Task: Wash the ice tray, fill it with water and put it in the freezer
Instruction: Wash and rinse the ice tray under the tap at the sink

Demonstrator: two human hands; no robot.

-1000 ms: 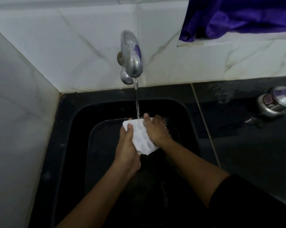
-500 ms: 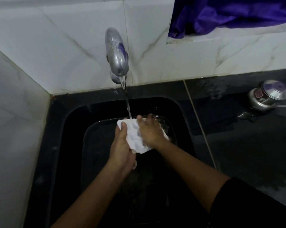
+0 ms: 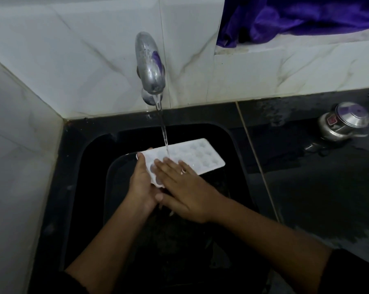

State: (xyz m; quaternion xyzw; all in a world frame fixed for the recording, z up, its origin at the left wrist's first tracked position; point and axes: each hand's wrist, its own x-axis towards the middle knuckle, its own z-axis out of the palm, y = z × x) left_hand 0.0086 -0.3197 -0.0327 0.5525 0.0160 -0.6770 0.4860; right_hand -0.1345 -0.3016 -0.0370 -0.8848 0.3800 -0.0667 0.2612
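- While the tap [image 3: 150,66] is running, the left hand [image 3: 142,185] has the white ice tray [image 3: 197,154] pinched by its near short end, fingers wrapped under and thumb on the rim, so that hand is closed on it.
- Right hand [image 3: 185,192] is laid flat and open on top of the same end, just beside the left-hand grip, fingers [image 3: 168,166] spread over the near cups. It isn't holding anything, looks like it's rubbing.
- Tray hangs over the black sink [image 3: 77,158], far end sticking out away from the grip and unsupported. The water stream [image 3: 164,132] hits the cups just past the right fingertips.
- Handling guess: thin plastic, so light, a bit flexy, and wet means slippery. One-end grip is fine for washing while it's empty.
- Once it's full it'll be heavier and will slosh or sag if held from one end. I'd grab both short ends by the rim, thumbs on top, and keep it level on the way to the freezer.
- Don't twist it, that kind of tray is made to flex and would dump water out of the cups.
- Off to the side of the right arm there's a steel pot [image 3: 342,124] on the wet counter [image 3: 306,187], well clear of everything.
- Still on the wash step by my read; filling and freezer are left.
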